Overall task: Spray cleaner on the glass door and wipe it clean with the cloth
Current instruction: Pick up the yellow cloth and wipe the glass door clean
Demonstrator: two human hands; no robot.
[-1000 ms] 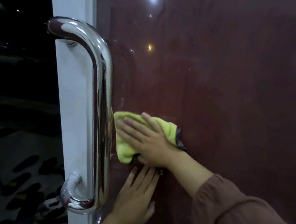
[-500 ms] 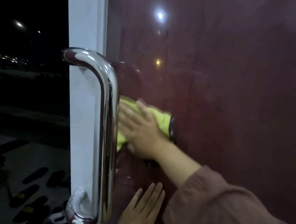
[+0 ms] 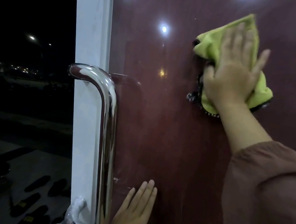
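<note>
High on the glass door (image 3: 159,132), the right hand (image 3: 230,81) is pressing the yellow-green cloth (image 3: 210,43) flat, fingers straight. Low beside the chrome pull handle (image 3: 107,125), the left hand (image 3: 135,213) is lying flat and released against the glass, with bare pane spreading between them.

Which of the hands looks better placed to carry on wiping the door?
The right hand: it presses the green cloth flat against the glass door. The left hand lies bare on the glass low beside the handle, seemingly steadying the door.
</note>
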